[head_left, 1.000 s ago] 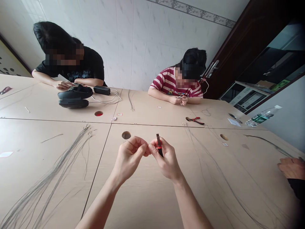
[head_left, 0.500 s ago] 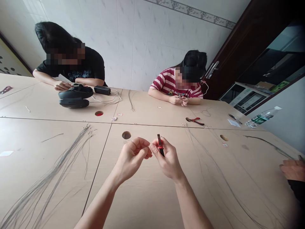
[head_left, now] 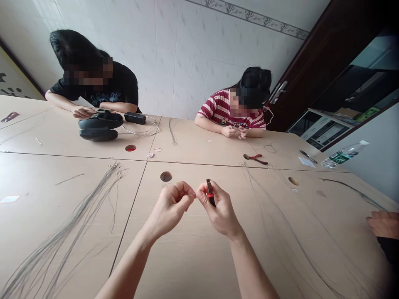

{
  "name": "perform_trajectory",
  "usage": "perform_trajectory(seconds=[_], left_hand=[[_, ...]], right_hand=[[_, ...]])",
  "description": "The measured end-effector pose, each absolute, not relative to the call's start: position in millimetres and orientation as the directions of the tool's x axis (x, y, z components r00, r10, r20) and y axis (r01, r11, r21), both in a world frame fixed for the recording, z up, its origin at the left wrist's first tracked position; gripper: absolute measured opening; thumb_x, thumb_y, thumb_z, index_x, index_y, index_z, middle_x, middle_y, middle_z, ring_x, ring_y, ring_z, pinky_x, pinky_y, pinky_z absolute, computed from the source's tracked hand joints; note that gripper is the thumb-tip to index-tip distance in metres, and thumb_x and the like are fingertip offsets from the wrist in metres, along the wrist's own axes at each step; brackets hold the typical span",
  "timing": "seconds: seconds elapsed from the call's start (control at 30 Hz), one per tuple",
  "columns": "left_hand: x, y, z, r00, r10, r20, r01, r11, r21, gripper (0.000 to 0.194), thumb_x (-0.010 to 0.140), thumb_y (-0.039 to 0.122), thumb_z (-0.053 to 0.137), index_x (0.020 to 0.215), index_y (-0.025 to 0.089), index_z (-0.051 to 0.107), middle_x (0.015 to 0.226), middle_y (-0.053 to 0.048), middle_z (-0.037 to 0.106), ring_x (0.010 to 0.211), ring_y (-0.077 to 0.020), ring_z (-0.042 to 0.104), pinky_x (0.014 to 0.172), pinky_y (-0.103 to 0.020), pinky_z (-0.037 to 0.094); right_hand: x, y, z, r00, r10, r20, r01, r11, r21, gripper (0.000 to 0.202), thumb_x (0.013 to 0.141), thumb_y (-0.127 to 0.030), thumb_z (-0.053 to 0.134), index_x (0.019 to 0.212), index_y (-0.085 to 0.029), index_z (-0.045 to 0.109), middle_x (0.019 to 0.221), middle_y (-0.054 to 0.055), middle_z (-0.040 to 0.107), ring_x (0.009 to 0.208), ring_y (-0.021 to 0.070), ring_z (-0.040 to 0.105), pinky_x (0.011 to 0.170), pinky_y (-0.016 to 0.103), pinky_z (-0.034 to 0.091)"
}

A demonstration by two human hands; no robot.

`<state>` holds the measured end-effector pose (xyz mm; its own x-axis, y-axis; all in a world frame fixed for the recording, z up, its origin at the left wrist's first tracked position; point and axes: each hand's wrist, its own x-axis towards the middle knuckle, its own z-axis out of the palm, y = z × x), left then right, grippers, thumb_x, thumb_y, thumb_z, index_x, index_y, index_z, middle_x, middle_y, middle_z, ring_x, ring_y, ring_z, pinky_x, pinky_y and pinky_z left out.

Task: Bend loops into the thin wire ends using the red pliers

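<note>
My left hand [head_left: 173,207] is closed in a pinch above the table, its fingers curled. A tiny light tip of what looks like a thin wire [head_left: 195,194] shows at its fingertips, beside my right thumb. In my right hand [head_left: 220,209] is a pair of pliers [head_left: 210,198] with red and black handles, its dark jaws pointing up and away from me. The right thumb and forefinger also come together near the wire tip. Whether they grip it too, I cannot tell.
Left lies a bundle of thin grey wires [head_left: 75,209]; more wires [head_left: 282,214] lie right. Beyond are other pliers [head_left: 257,159], a black headset-like device [head_left: 99,125] and a water bottle [head_left: 346,154]. Two people sit opposite; another person's hand [head_left: 383,224] rests at right.
My left fingers have curled in tighter and drawn slightly left, so the thin tip between my hands now shows. The pliers have turned a little and sunk slightly in my right hand.
</note>
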<state>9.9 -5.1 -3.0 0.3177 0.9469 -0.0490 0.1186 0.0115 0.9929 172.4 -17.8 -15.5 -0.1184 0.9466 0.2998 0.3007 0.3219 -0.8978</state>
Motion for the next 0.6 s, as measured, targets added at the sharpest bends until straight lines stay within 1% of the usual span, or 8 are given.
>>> perform_trajectory(seconds=[0.17, 0.27, 0.33, 0.4, 0.43, 0.47, 0.53, 0.6], left_hand=[[9.4, -6.7, 0.2, 0.302, 0.953, -0.037, 0.123, -0.001, 0.992, 0.009, 0.080, 0.018, 0.051, 0.072, 0.018, 0.055, 0.055, 0.007, 0.043, 0.049, -0.0078, 0.032, 0.045, -0.021, 0.024], [11.3, -6.8, 1.0, 0.293, 0.956, -0.025, 0.072, 0.004, 0.997, 0.007, 0.079, 0.017, 0.054, 0.077, 0.018, 0.060, 0.061, 0.004, 0.057, 0.052, -0.0095, 0.049, 0.052, -0.022, 0.040], [10.3, -4.8, 1.1, 0.238, 0.971, 0.017, -0.021, -0.013, 1.000, 0.017, 0.077, 0.016, 0.058, 0.092, 0.017, 0.066, 0.088, -0.004, 0.071, 0.079, -0.0158, 0.066, 0.075, -0.028, 0.052], [4.7, -1.6, 2.2, 0.183, 0.982, 0.053, -0.147, -0.026, 0.989, 0.031, 0.077, 0.017, 0.061, 0.107, 0.019, 0.068, 0.118, -0.008, 0.069, 0.112, -0.0221, 0.062, 0.099, -0.034, 0.048], [-0.1, -0.3, 3.6, 0.186, 0.981, 0.061, -0.216, -0.020, 0.976, 0.031, 0.078, 0.019, 0.062, 0.107, 0.020, 0.069, 0.124, -0.009, 0.067, 0.119, -0.0240, 0.059, 0.104, -0.037, 0.045], [-6.4, 0.3, 5.6, 0.218, 0.974, 0.064, -0.281, 0.000, 0.960, 0.026, 0.079, 0.022, 0.062, 0.104, 0.021, 0.071, 0.122, -0.009, 0.069, 0.119, -0.0256, 0.060, 0.104, -0.038, 0.046], [-22.7, -2.9, 10.5, 0.369, 0.926, 0.077, -0.356, 0.064, 0.932, 0.015, 0.081, 0.029, 0.062, 0.088, 0.021, 0.073, 0.102, -0.010, 0.075, 0.103, -0.0279, 0.068, 0.092, -0.040, 0.054], [-43.3, -14.2, 13.6, 0.579, 0.813, 0.057, -0.239, 0.103, 0.966, 0.023, 0.085, 0.036, 0.060, 0.078, 0.021, 0.076, 0.085, -0.011, 0.075, 0.084, -0.0284, 0.071, 0.077, -0.040, 0.057]], right_hand=[[172.0, -18.1, -11.7, -0.139, 0.946, 0.292, 0.297, 0.321, -0.899, 0.025, 0.096, -0.036, 0.051, 0.076, -0.021, 0.046, 0.071, -0.003, 0.043, 0.062, 0.0114, 0.041, 0.059, 0.025, 0.035], [172.8, -18.7, -11.2, -0.132, 0.944, 0.304, 0.301, 0.330, -0.895, 0.025, 0.096, -0.036, 0.051, 0.077, -0.021, 0.046, 0.071, -0.003, 0.045, 0.061, 0.0115, 0.042, 0.059, 0.025, 0.036], [174.4, -18.5, -12.4, -0.114, 0.943, 0.312, 0.303, 0.332, -0.893, 0.024, 0.096, -0.035, 0.052, 0.077, -0.021, 0.047, 0.071, -0.003, 0.045, 0.061, 0.0115, 0.041, 0.059, 0.025, 0.036], [176.9, -17.6, -14.2, -0.092, 0.944, 0.317, 0.305, 0.330, -0.893, 0.023, 0.096, -0.035, 0.052, 0.077, -0.021, 0.047, 0.071, -0.003, 0.044, 0.062, 0.0117, 0.041, 0.059, 0.025, 0.036], [178.4, -16.9, -15.1, -0.079, 0.943, 0.323, 0.307, 0.331, -0.892, 0.023, 0.096, -0.035, 0.052, 0.078, -0.021, 0.048, 0.071, -0.003, 0.044, 0.062, 0.0118, 0.042, 0.059, 0.025, 0.036], [180.0, -16.1, -15.8, -0.065, 0.942, 0.330, 0.309, 0.333, -0.891, 0.022, 0.096, -0.034, 0.052, 0.078, -0.021, 0.049, 0.071, -0.003, 0.044, 0.062, 0.0119, 0.042, 0.060, 0.025, 0.036], [183.7, -14.3, -16.4, -0.027, 0.937, 0.347, 0.317, 0.337, -0.887, 0.021, 0.095, -0.033, 0.053, 0.079, -0.021, 0.049, 0.072, -0.003, 0.046, 0.063, 0.0119, 0.043, 0.060, 0.025, 0.037], [187.6, -13.0, -16.1, 0.018, 0.934, 0.357, 0.334, 0.331, -0.883, 0.020, 0.095, -0.033, 0.053, 0.079, -0.021, 0.049, 0.071, -0.003, 0.046, 0.062, 0.0118, 0.043, 0.059, 0.025, 0.037]])
